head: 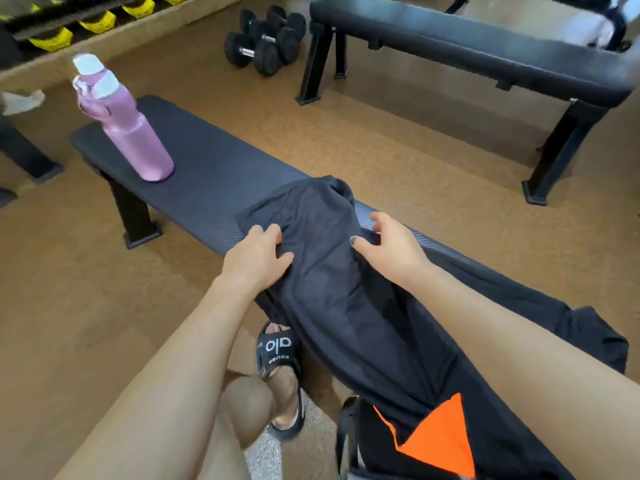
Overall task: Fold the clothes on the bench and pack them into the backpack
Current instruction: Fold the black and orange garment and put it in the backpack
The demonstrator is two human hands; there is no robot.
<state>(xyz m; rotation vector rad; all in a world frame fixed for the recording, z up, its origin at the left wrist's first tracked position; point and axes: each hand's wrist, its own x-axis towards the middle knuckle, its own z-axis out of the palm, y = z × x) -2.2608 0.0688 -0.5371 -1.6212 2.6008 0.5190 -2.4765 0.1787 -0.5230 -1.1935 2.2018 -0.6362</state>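
Head view: a person leans over a dark bench point(207, 181) with both bare arms stretched forward.
Garment: a black garment point(332, 271) lies along the near part of the bench, bunched at its far end and spilling off the near edge toward the floor.
Left hand: the left hand point(258, 256) sits on the garment's left side, fingers curled into the cloth, gathering a fold of it.
Right hand: the right hand point(391, 245) is on the garment's right edge, thumb pressed on top and fingers bent over the cloth at the bench's far side; it looks to be gripping the fabric.
Backpack: at the bottom, a black bag with an orange panel point(440, 441) is partly covered by the hanging garment; I take it for the backpack.
Bottle: a pink bottle point(128, 126) stands upright at the far end of the bench, well apart from the garment.
Floor: dumbbells point(266, 39) rest on the brown floor beyond, beside a second bench point(467, 46).
Foot: a black slide sandal point(280, 362) shows under the left arm.
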